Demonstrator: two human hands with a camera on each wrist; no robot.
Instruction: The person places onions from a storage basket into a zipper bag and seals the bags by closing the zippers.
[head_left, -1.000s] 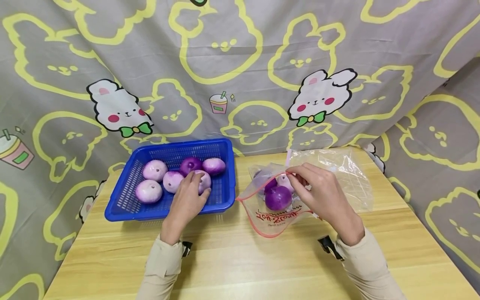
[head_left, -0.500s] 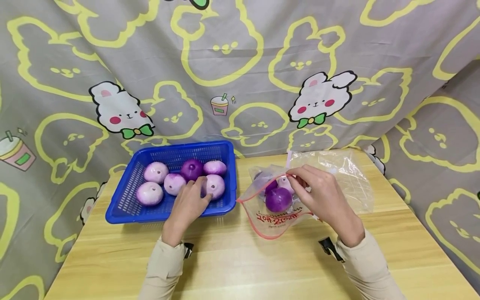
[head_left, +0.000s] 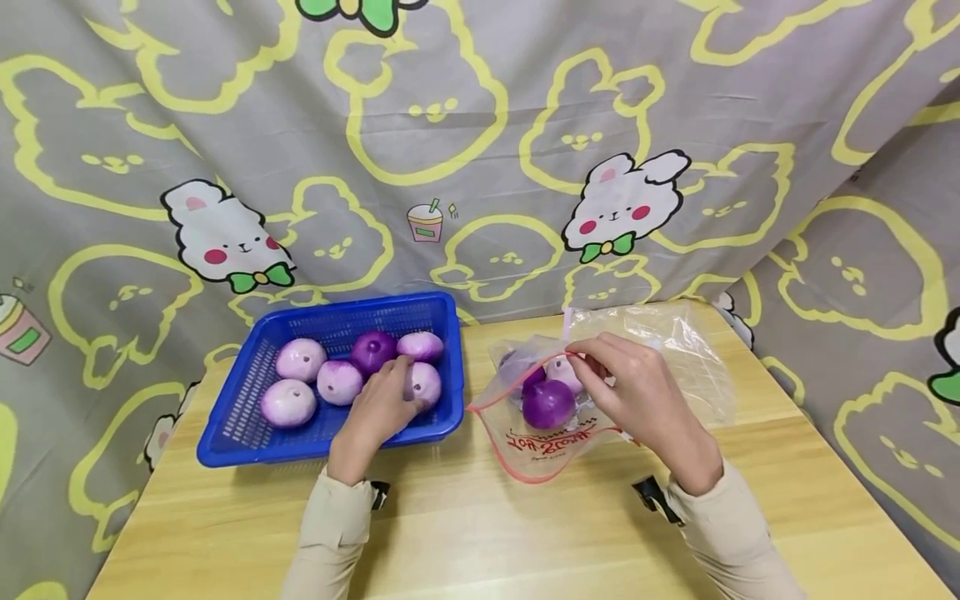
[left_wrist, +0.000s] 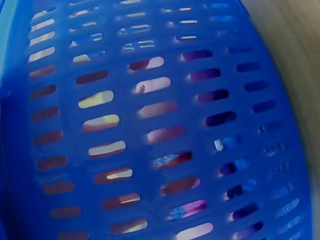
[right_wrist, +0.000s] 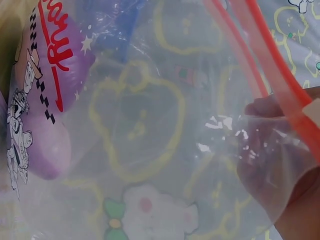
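Observation:
In the head view, my left hand [head_left: 378,407] is inside the blue plastic basket [head_left: 247,437]. Its fingers and thumb grip the left side of a pale purple onion [head_left: 425,385] near the basket's front right corner. To the right, my right hand [head_left: 641,387] pinches the red-edged rim of a clear zip bag [head_left: 517,467], whose mouth gapes toward me. A dark purple onion [head_left: 549,404] and a paler one [head_left: 564,372] lie in the bag, with another partly hidden behind. The left wrist view shows only the slotted basket wall [left_wrist: 165,120]; that hand is hidden there.
Several more onions, including a pale onion [head_left: 288,403] and a dark onion [head_left: 373,353], sit in the basket. Another clear plastic bag [head_left: 682,358] lies flat behind my right hand. A patterned curtain [head_left: 480,150] hangs at the back edge of the wooden table [head_left: 480,542].
My left hand and the onion at its fingers have shifted slightly within the basket, uncovering more of that onion. My right hand stays on the bag's rim. The head view has tilted a little.

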